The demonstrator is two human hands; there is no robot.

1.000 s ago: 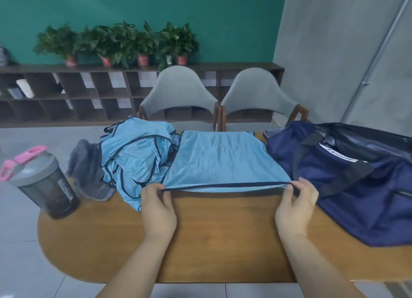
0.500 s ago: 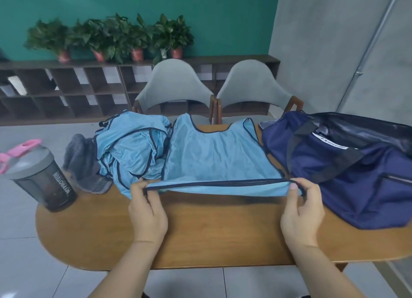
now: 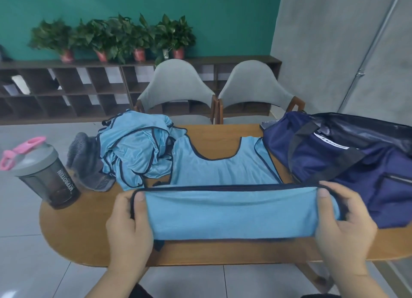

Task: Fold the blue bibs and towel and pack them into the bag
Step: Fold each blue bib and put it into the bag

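Both hands grip the near hem of a light blue mesh bib with dark navy trim: the left hand pinches its left corner and the right hand its right corner, thumbs on top and fingers curled beneath. The hem is raised and stretched taut above the near edge of the oval wooden table. The bib's far half lies flat, its neck opening towards the far side. Its left edge meets a crumpled pile of matching blue bibs; its right edge lies just beside the open navy fabric duffel bag. A grey towel sits left of the pile, and a dark shaker bottle with a pink loop stands near the table's left end. Bare wood shows near left and beyond the neckline. Two grey chairs stand at the far side before a dark cubby shelf with potted plants.
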